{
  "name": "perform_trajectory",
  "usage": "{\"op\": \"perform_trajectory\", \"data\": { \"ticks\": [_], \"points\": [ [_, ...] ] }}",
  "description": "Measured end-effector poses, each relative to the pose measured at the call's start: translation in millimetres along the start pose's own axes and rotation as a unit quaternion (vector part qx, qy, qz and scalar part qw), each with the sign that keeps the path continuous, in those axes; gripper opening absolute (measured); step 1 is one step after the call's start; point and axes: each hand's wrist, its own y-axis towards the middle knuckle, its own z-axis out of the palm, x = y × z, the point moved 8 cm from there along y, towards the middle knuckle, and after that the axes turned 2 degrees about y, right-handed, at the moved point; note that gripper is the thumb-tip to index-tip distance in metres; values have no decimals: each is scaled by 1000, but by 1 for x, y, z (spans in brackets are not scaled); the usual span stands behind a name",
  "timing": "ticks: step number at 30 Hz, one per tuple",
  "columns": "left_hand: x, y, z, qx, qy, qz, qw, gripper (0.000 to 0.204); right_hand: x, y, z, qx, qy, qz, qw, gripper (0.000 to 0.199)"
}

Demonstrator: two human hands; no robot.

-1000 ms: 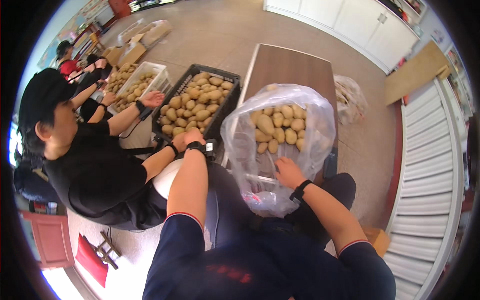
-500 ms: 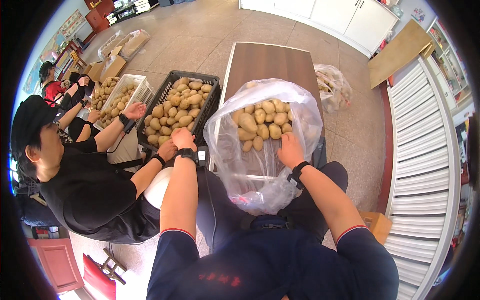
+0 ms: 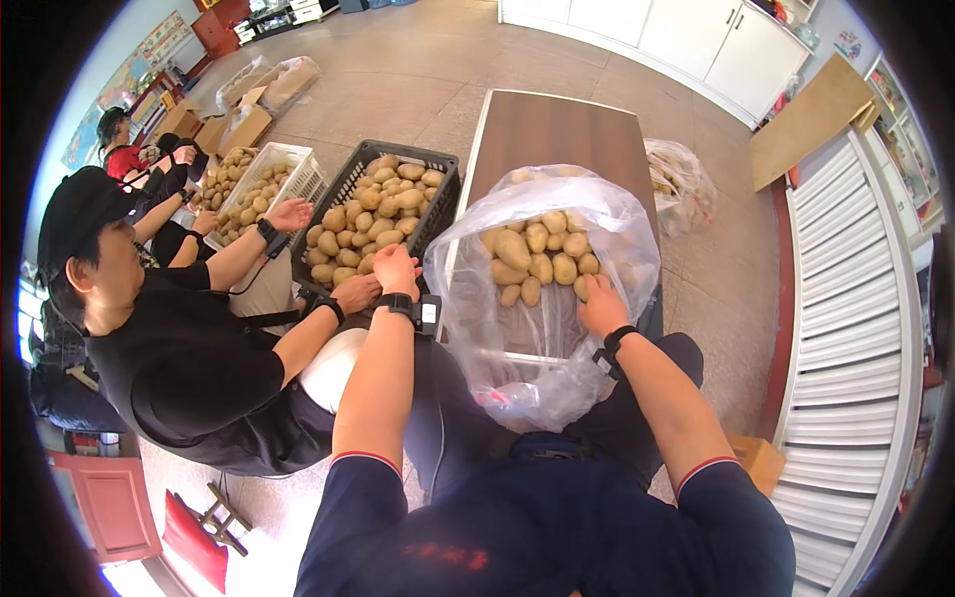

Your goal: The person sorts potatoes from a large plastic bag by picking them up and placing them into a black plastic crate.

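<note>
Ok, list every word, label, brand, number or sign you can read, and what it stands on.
Nothing can be quoted.
Shirt: red lettering, too blurred to read.
Bag: red patch, too blurred to tell if it is print.
Wrist device: white tag, any print too small.
Wall chart: too small to read.

On the table (image 3: 567, 124) sits a bag (image 3: 629, 234), potatoes (image 3: 538, 239) inside; a crate (image 3: 441, 211) stands to its left, another bag (image 3: 684, 189) on the floor (image 3: 724, 289) right, cupboards (image 3: 686, 45) beyond.
</note>
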Motion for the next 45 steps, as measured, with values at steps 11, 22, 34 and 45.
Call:
{"op": "perform_trajectory", "data": {
  "ticks": [11, 22, 34, 45],
  "points": [
    [1, -2, 11, 43, -8, 24, 999, 17, 20, -24, 29, 29, -76, -57, 995, 26],
    [-10, -29, 36, 122, 26, 61, 990, 18, 25, -23, 28, 35, 87, -33, 995, 34],
    [13, -71, 81, 322, 88, -15, 943, 32, 117, -10, 4, 221, 431, 66, 872, 40],
    [11, -120, 106, 467, 119, -72, 873, 37, 153, 10, 3, 223, 494, 13, 840, 34]
  ]
}}
